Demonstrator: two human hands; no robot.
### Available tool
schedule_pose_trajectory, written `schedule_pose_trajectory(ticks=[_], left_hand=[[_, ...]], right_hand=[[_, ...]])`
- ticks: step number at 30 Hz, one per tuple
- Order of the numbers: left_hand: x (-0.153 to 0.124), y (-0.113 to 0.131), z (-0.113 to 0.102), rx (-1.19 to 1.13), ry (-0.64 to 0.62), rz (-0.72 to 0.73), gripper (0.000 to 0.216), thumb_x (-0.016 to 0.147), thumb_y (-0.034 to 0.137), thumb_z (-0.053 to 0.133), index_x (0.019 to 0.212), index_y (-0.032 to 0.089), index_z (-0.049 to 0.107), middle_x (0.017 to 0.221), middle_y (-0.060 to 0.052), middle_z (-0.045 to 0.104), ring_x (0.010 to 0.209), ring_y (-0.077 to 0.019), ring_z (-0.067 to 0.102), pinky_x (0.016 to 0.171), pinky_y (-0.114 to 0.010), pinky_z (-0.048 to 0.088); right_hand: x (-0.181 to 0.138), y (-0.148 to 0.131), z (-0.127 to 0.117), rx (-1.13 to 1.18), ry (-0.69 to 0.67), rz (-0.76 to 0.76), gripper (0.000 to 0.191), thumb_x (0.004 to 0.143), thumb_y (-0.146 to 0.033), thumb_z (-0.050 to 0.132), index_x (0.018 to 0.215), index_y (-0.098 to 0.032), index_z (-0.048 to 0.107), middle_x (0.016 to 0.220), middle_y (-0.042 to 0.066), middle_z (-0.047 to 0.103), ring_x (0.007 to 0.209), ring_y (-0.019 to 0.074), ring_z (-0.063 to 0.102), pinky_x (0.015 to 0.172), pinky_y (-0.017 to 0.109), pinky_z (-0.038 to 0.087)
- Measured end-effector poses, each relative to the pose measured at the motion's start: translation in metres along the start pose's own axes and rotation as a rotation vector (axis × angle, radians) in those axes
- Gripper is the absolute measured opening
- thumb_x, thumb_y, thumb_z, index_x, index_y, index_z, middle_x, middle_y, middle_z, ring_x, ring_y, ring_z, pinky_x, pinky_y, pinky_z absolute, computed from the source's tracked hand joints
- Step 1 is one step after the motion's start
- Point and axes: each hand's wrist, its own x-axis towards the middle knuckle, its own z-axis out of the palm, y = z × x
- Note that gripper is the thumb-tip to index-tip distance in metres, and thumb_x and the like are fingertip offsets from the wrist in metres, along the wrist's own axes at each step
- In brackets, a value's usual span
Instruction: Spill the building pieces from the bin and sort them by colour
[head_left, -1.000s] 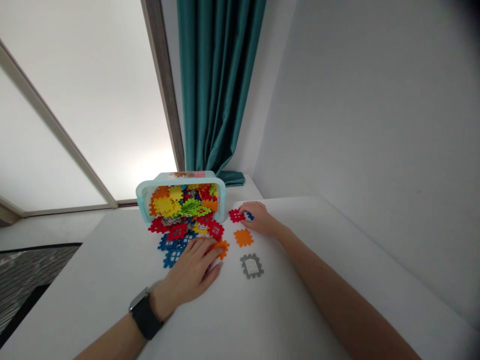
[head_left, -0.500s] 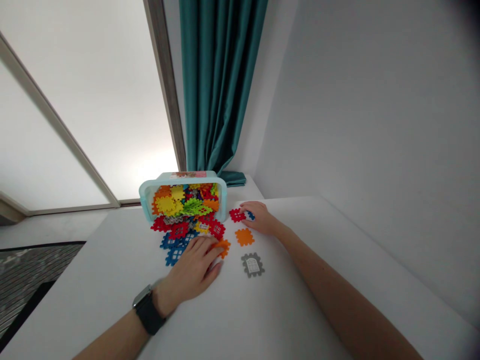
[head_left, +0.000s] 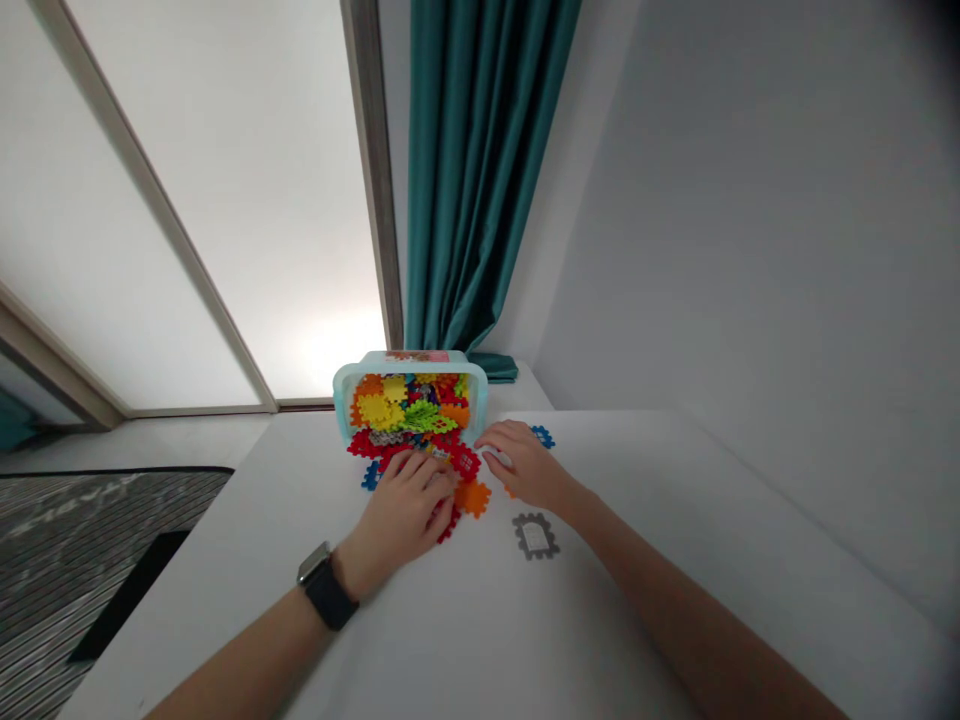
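Observation:
My left hand, with a watch on its wrist, is closed low over the spilled pieces. A red toothed plastic tile sticks out from under its thumb and fingers; most of that tile is hidden. Just right of the fingertips lies an orange toothed tile. My right hand hovers at the right side of the pile, thumb and fingers apart, with nothing visible between them. Near its fingertips is a red window tile. Behind the right hand a blue tile shows in part.
A pale blue tub lies on its side, full of colourful tiles that spill onto the white table. A grey frame tile lies at the right. Behind stand a green curtain and a wall.
My right hand has left the red and blue tiles at the right and moved toward the pile. A red tile now shows under my left hand. The view has shifted left.

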Motion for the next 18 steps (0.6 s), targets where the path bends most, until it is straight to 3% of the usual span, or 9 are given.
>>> schedule_pose_trajectory(ticks=[7,12,18], left_hand=[[0.006,-0.035,-0.023,0.163,0.065,-0.053,0.017,0.097,0.023,0.051,0.100,0.021,0.068,0.100,-0.007,0.069,0.096,-0.0249,0.058,0.092,-0.046,0.044],[0.008,-0.055,-0.021,0.334,0.123,-0.055,0.018,0.098,0.018,0.051,0.103,0.022,0.068,0.104,-0.008,0.068,0.103,-0.0265,0.058,0.098,-0.048,0.043],[0.025,-0.059,-0.012,0.387,0.134,-0.064,0.015,0.096,0.019,0.055,0.104,0.021,0.068,0.116,-0.010,0.066,0.116,-0.0296,0.055,0.102,-0.051,0.043]], right_hand=[[-0.001,-0.001,0.011,-0.031,-0.090,-0.011,0.019,0.094,-0.018,0.050,0.103,-0.022,0.067,0.102,0.009,0.071,0.104,0.0271,0.061,0.096,0.045,0.042],[-0.002,-0.001,0.011,-0.017,-0.108,-0.021,0.020,0.094,-0.018,0.050,0.101,-0.023,0.068,0.101,0.008,0.072,0.103,0.0269,0.062,0.096,0.046,0.042],[-0.002,-0.003,0.007,-0.015,-0.108,-0.024,0.020,0.094,-0.016,0.050,0.100,-0.023,0.068,0.099,0.008,0.073,0.101,0.0267,0.062,0.095,0.046,0.042]])
